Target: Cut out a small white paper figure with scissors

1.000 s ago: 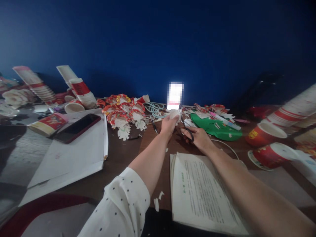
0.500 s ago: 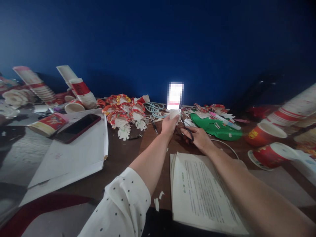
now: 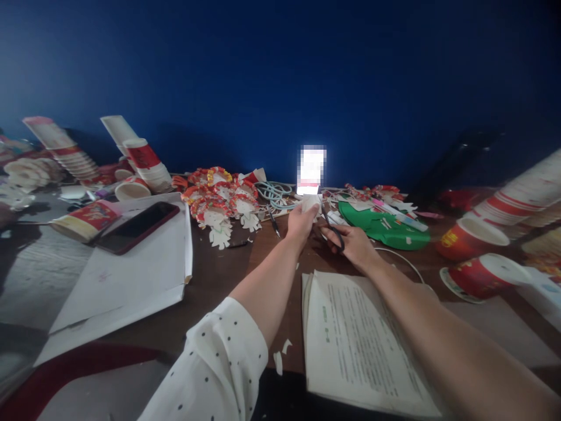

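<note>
We are holding a piece of white paper (image 3: 311, 202) at the far middle of the surface (image 3: 219, 286), our left grip (image 3: 300, 224) clamping on it. We are holding the black scissors (image 3: 337, 234) just to the right of the paper, our right grip (image 3: 355, 244) clamping on their handle end. A pen (image 3: 274, 224) is lying near and to the left of our left grip. A green sheet (image 3: 372, 229) is lying to the right, at the far side. Printed pages (image 3: 350, 345) are lying at the near side, right of centre.
</note>
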Demonstrator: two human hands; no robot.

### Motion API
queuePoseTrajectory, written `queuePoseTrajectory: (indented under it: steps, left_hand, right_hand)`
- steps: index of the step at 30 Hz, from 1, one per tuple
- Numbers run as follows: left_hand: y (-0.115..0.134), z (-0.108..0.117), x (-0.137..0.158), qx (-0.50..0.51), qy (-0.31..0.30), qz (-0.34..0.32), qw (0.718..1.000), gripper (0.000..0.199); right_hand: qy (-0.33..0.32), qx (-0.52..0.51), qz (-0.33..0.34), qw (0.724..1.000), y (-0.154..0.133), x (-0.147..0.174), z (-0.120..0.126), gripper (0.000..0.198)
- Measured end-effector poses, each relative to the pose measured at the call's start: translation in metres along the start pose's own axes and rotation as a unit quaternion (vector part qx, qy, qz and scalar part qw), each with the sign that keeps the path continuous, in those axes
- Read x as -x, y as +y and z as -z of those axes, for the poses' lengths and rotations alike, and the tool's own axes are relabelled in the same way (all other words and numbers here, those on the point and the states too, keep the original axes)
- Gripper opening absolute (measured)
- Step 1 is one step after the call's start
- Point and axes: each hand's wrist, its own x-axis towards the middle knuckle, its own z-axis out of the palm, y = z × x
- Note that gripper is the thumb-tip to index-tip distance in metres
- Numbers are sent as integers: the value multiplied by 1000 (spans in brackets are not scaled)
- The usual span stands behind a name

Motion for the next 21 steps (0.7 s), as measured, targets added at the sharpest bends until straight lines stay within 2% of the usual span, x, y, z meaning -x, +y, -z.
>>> queuePoseTrajectory:
  steps: [9, 21]
  left_hand:
    - [-3, 2, -4, 2, -7, 10, 1000, 14]
    - [-1, 2, -3, -19, -10, 2, 1000, 16]
  right_hand:
    - [0, -14, 0, 1000, 3, 0, -1, 58]
    - [6, -21, -13, 1000, 7, -2, -1, 54]
